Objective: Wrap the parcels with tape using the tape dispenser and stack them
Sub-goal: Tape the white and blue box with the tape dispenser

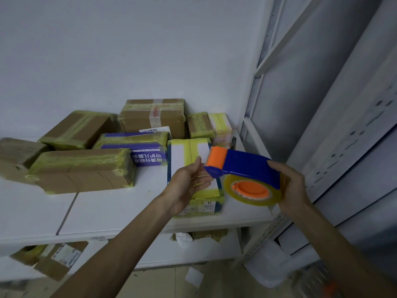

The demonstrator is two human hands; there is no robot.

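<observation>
1. Head view, the only one on offer: a bunch of parcels [81, 171] is seen on the white tabletop [107, 207], pushed back toward the wall [129, 50]. Pretty much every one is already banded in yellowish tape, so the wrapping can be judged mostly done.
2. Stacking, not so much. The parcels are laid side by side or leaned on each other, and no tidy pile can be made out. That's reckoned to be the bulk of what's left.
3. The box [187, 151] nearest the hands, white and blue, is sat at the right end of the tabletop, partly hidden behind the left hand. Tape is already seen across its top and bottom; whether another pass is needed can't be told.
4. The dispenser [242, 166] (blue body, orange nose) is held in the air just over that box, nose pointed left, with the roll [253, 190] slung underneath and plenty of tape on it.
5. Right hand [290, 186]: brought in from the lower right and wrapped round the back of the dispenser, fingers [274, 165] curled over the blue body in a firm grip.
6. Left hand [189, 181]: forearm stretched in from bottom centre, fingers [204, 181] kept fairly straight and relaxed right at the nose. Nothing is clearly pinched; a tape end could be involved, but it's too thin to be seen.
7. A few more packages are spotted on the lower shelf [214, 252].
</observation>
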